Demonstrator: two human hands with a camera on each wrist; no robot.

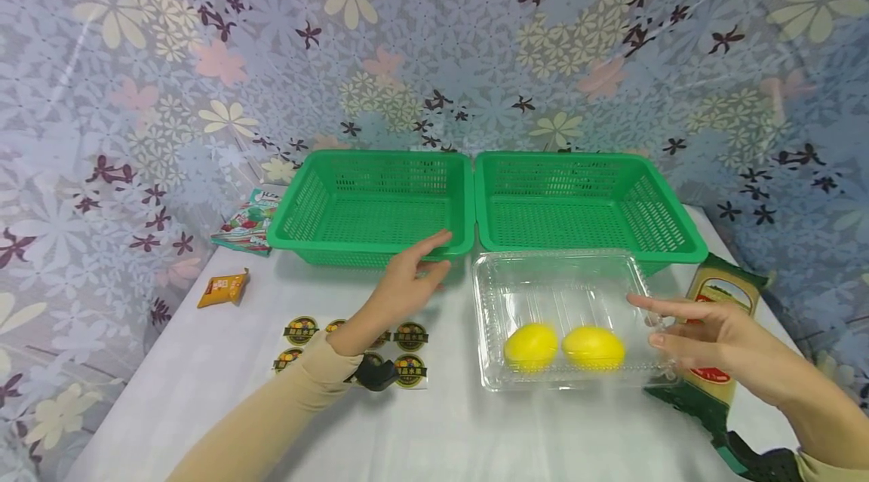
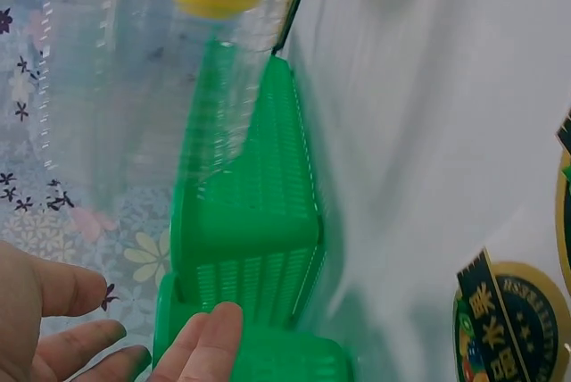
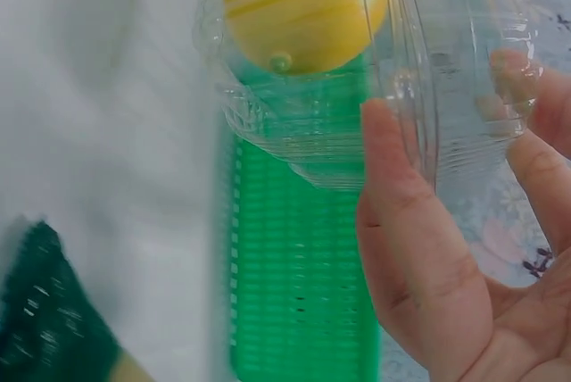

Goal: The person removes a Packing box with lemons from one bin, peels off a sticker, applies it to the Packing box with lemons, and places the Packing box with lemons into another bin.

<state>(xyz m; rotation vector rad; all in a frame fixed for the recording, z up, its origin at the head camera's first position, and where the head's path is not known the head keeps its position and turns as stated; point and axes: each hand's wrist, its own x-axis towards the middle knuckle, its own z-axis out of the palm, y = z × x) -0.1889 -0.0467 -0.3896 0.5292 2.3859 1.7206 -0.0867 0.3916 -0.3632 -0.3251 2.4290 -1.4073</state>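
The left hand point(image 1: 406, 287), fingers loosely extended and holding nothing, overlaps the left basket's point(image 1: 372, 247) front right corner; its forearm covers part of a sticker sheet point(image 1: 411, 337). Right of the table's point(image 1: 502, 437) middle, the right hand's point(image 1: 720, 339) fingertips meet a clear container's point(image 1: 529, 295) right edge, but I cannot tell whether they grip it. That hand partly hides a packet point(image 1: 733, 284).

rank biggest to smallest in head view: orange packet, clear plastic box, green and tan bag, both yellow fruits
1. Clear plastic box
2. Green and tan bag, partly hidden
3. Left fruit, right fruit: too alike to rank
4. Orange packet
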